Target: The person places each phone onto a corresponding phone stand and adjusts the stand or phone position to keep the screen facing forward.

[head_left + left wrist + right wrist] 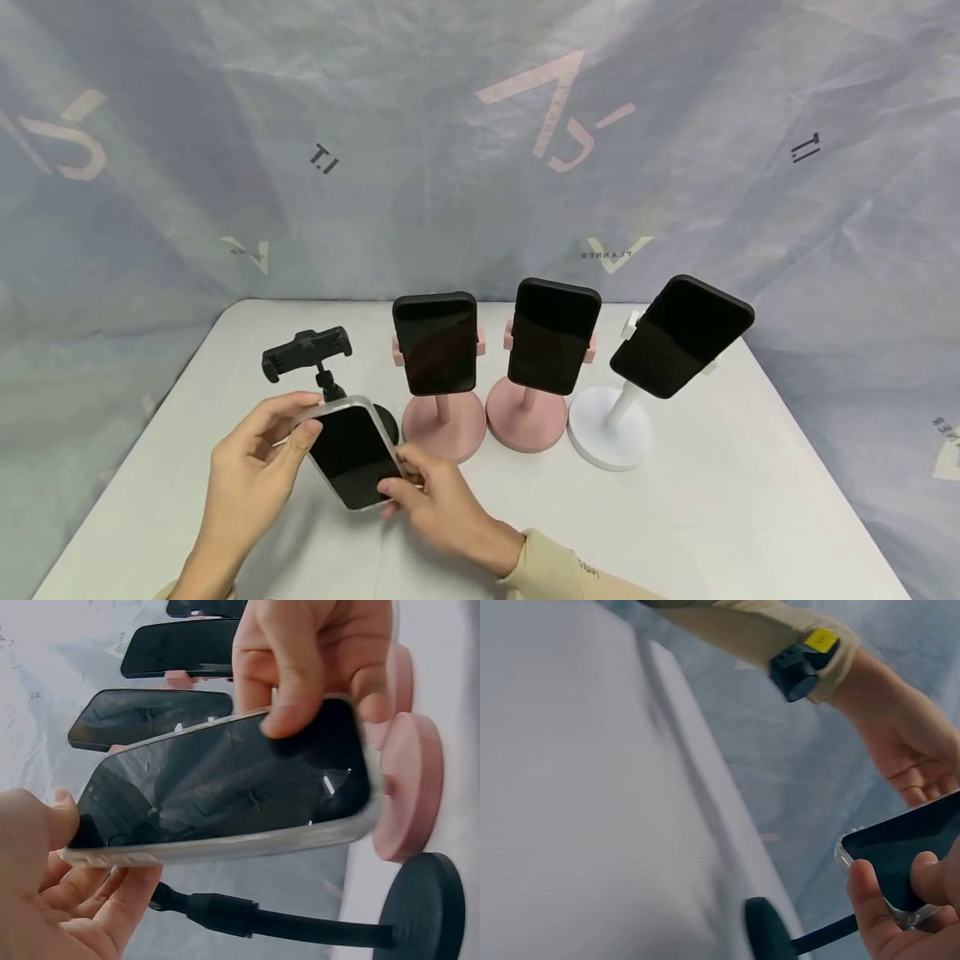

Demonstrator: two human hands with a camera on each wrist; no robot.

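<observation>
A smartphone in a clear case (352, 457) is held tilted between both hands, its dark screen facing up. My left hand (255, 479) pinches its upper left corner, thumb on the front and fingers behind. At the lower right edge my right hand (442, 504) grips it, thumb over the screen. In the left wrist view the phone (225, 784) spans the space between the two hands. Just behind it stands a black phone stand (306, 353) with a bare clamp; the held phone hides part of its stem and round base (424, 911).
Two pink stands (444, 429) (527, 417) carry black phones (435, 343) (555, 335) to the right. Farther right, a white stand (611, 429) bears a slanted black phone (682, 336). All are on a white table (712, 517) before a grey printed cloth (420, 167).
</observation>
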